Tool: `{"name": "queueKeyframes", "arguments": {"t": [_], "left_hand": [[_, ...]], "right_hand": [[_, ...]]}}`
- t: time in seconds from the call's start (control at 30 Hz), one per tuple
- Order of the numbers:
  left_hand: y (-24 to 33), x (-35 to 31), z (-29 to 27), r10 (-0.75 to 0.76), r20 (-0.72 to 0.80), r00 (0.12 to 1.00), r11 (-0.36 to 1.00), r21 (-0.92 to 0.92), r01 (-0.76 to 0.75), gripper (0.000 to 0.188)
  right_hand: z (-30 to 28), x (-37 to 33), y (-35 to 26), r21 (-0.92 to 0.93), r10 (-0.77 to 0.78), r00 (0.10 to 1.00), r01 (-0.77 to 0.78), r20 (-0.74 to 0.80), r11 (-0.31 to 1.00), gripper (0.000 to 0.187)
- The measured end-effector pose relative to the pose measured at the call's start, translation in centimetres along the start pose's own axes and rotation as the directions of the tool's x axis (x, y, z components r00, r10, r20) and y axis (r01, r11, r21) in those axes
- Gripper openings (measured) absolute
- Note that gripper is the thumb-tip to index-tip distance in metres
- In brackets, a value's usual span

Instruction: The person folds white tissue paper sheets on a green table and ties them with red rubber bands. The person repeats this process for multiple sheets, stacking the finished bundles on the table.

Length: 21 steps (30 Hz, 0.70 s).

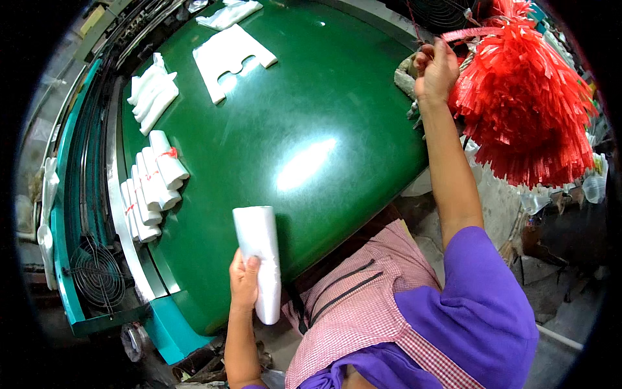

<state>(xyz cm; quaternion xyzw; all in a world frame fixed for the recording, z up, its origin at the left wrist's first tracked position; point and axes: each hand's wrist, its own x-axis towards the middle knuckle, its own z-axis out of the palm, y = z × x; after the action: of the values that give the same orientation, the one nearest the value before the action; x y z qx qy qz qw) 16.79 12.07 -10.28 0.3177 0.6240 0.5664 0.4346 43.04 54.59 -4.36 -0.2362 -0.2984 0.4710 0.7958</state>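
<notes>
My left hand [243, 280] is wrapped around a rolled white plastic bag bundle [264, 236], held upright near the front edge of the green table [337, 207]. No tie shows on this roll. At the far right, my raised right hand [437, 74] pinches the end of a red plastic strip [472, 33]. That strip leads to a big hanging bunch of red plastic strips [525, 110] just beside the hand. At the table's left side lies a row of several white rolls [155, 175], some with red ties around them.
A flat stack of white handled bags [223, 52] lies toward the back. Folded white bags [154, 94] rest at the left, and more white bags [230, 13] at the far edge. A teal machine frame [71, 259] with a wire fan guard [98, 272] borders the left.
</notes>
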Motion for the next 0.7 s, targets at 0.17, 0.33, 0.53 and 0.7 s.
{"name": "queueKeyframes", "arguments": {"t": [0.17, 0.33, 0.53, 0.7], "left_hand": [[-0.2, -0.4, -1.1, -0.015, -0.006, 1.000, 0.989, -0.146, 0.014, 0.043], [-0.6, 0.9, -0.7, -0.011, 0.031, 0.999, 0.974, -0.226, 0.017, 0.040], [0.3, 0.9, -0.7, 0.038, -0.009, 0.999, 0.958, -0.283, -0.039, 0.037], [0.1, 0.3, -1.7, 0.028, -0.006, 1.000, 0.950, -0.312, -0.029, 0.036]], "right_hand": [[-2.9, -0.3, -1.9, 0.019, -0.020, 1.000, 0.020, 0.005, 1.000, 0.027], [-4.3, 4.6, -2.3, -0.013, -0.031, 0.980, 0.034, 0.196, 0.999, 0.020], [0.1, 0.6, -3.8, -0.010, -0.040, 0.991, 0.041, 0.130, 0.999, 0.031], [0.4, 1.5, -3.4, -0.084, -0.126, 0.985, 0.137, 0.122, 0.987, 0.028]]}}
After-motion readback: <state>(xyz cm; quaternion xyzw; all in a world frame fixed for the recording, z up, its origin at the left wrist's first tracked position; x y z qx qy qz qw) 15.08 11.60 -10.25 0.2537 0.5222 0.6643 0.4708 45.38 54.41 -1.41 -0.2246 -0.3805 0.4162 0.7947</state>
